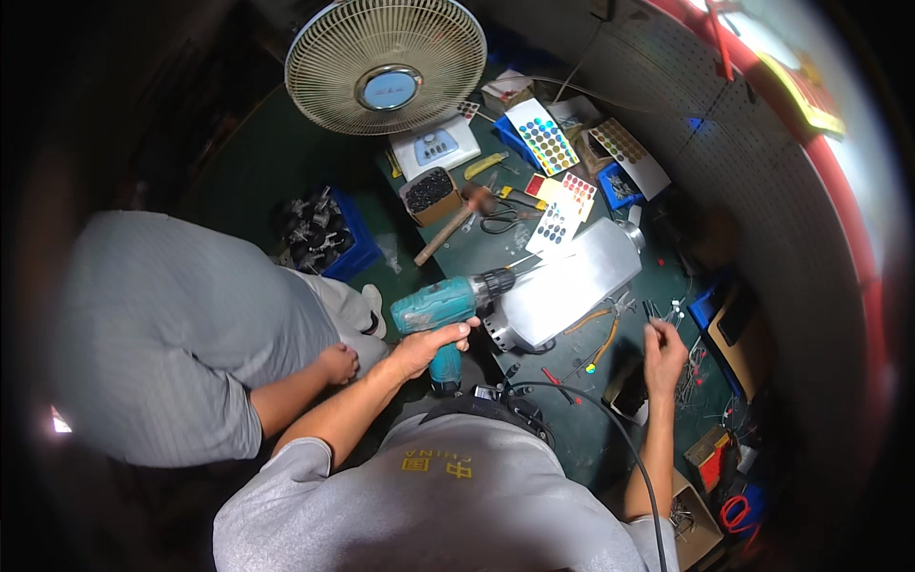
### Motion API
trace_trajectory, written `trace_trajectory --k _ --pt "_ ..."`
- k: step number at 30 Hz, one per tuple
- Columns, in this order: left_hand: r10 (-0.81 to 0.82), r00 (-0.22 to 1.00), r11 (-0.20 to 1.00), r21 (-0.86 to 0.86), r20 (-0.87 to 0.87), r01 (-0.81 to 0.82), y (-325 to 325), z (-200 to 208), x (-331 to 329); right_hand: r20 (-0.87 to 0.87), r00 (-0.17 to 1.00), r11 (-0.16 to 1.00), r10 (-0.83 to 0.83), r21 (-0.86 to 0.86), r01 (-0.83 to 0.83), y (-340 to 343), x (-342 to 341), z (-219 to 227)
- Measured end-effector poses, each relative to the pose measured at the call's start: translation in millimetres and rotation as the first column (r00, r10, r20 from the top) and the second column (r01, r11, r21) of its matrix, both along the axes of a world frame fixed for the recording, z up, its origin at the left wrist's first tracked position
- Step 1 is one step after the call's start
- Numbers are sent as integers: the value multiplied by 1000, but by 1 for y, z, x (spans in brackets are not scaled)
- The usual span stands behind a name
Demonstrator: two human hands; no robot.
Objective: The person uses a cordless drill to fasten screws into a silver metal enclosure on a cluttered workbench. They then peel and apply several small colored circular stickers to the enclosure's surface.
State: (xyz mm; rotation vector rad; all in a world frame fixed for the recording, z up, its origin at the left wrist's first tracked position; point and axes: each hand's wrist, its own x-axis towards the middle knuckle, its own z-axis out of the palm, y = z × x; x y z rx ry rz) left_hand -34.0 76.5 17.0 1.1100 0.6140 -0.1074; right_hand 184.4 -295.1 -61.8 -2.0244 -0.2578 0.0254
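Observation:
My left hand is wrapped round the grip of a teal cordless drill. Its black chuck points toward a long silver metal housing, and a thin bit reaches out over the bench. The housing lies slantwise, with a round slotted end close to the drill. Over the small parts to its right is my right hand, fingers bent and pressed together. What they hold, if anything, is too small to make out. Sheets of round stickers rest against the housing's far side.
A hammer, scissors and a box of black parts lie beyond the drill. A fan stands at the back. Another person is close on my left. A black cable curves past my right arm.

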Motion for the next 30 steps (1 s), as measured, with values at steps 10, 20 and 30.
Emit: trace_trajectory --k 10,20,30 --pt "275 954 958 45 118 -282 70 -37 -37 70 780 780 622 -136 -611 290 24 12" --pt "219 972 828 511 89 -233 163 -60 -101 80 664 585 743 -558 -588 523 51 -86" --pt "283 959 881 390 18 -268 210 -59 -109 91 606 408 790 -816 -409 583 56 -102"
